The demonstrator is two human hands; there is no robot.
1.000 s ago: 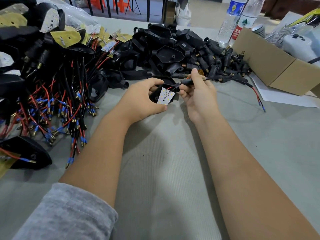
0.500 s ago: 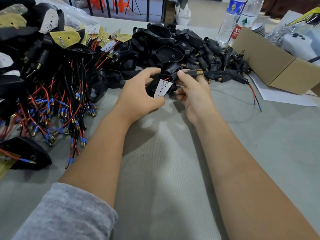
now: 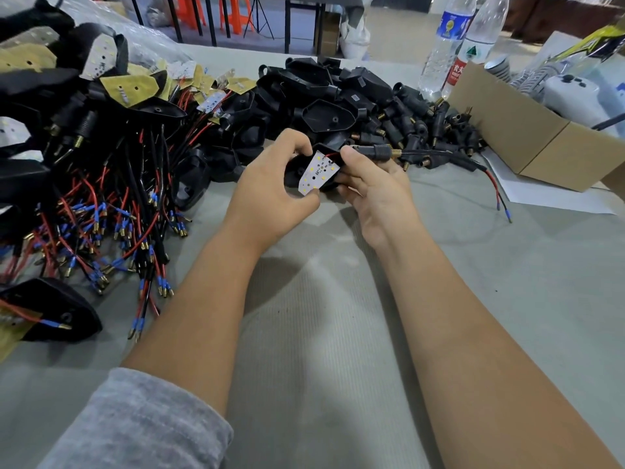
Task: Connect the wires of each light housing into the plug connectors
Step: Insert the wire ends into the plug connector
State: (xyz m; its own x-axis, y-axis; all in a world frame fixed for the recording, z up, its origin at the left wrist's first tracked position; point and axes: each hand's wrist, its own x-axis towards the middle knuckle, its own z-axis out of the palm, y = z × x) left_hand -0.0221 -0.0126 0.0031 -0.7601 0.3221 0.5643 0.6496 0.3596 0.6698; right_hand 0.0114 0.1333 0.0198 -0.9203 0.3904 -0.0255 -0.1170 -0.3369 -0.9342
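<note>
My left hand (image 3: 270,194) grips a black light housing (image 3: 297,172) with a white LED board (image 3: 318,172) facing up, at the table's middle. My right hand (image 3: 375,187) holds the housing's right side and pinches a black plug connector (image 3: 378,151) with a brass threaded tip. A red and black wire (image 3: 492,184) runs from the connector to the right, ending in a blue ferrule on the table. A short red wire shows between the board and the connector.
A heap of finished housings with red and black wires (image 3: 101,204) fills the left. Bare black housings and plug connectors (image 3: 355,106) pile up behind my hands. A cardboard box (image 3: 527,140) and two water bottles (image 3: 456,45) stand at the right rear. The grey table cloth (image 3: 321,333) lies in front.
Both hands rose slightly and came back toward me with the housing and connector. The LED board has tilted more upright, and the wire's free end slid a little on the table.
</note>
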